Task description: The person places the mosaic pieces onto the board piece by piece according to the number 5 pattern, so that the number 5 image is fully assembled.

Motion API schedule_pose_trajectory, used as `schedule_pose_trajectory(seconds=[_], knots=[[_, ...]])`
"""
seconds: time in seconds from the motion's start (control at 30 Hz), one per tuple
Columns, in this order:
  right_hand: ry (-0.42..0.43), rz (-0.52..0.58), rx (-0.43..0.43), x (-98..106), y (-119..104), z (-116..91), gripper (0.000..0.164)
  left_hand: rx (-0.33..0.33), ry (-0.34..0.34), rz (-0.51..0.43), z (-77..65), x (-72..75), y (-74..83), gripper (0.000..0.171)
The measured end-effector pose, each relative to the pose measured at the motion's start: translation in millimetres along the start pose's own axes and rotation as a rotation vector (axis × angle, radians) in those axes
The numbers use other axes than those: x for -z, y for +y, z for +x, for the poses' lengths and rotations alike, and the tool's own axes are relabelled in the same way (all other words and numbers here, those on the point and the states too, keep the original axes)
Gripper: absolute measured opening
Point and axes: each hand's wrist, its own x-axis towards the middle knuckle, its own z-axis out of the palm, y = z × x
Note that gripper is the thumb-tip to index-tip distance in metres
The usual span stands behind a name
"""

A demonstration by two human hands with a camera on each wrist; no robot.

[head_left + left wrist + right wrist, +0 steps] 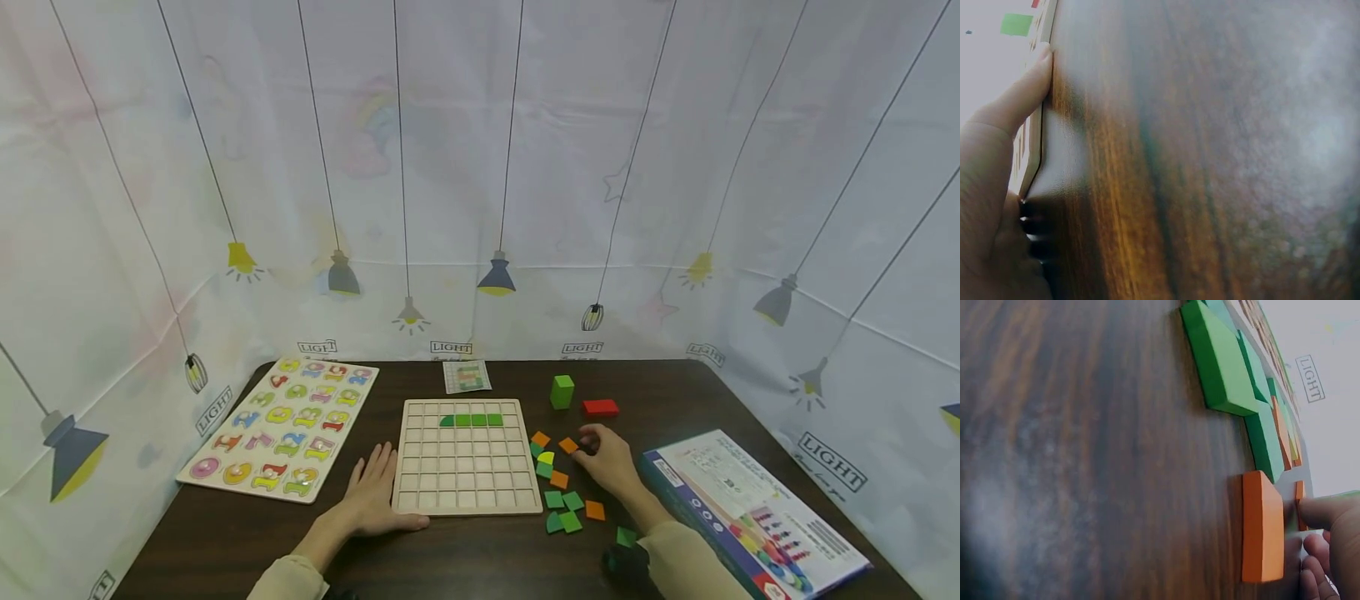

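My left hand (372, 493) lies with its fingers straight along the left side of the wooden grid board (468, 502), thumb at its front-left corner. In the left wrist view, the thumb lies against the board's edge (1036, 137). Near the board's back sits a row of green pieces (478, 420), the leftmost one rounded. To the right of the board, my right hand (611, 460) pinches a small orange square tile (568, 445) low over the table. In the right wrist view, my thumb covers part of this orange tile (1300, 489).
Several green and orange tiles (573, 501) lie right of the board, with a yellow one (546, 457). Behind them are a green block (562, 392) and a red block (601, 407). A number puzzle (281, 429) is left, a pattern card (467, 377) behind, a box (750, 508) right.
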Motion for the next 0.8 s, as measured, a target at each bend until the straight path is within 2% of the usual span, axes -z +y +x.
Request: schedule_pose_trajectory(seconds=[0.27, 0.8], knots=[[-0.014, -0.022, 0.034, -4.7, -6.7, 5.3, 0.038, -0.041, 0.023, -0.042, 0.4, -3.4, -4.9, 0.129], [0.005, 0.047, 0.025, -4.7, -9.3, 11.4, 0.032, -0.009, 0.017, -0.009, 5.1, -10.6, -10.8, 0.131]])
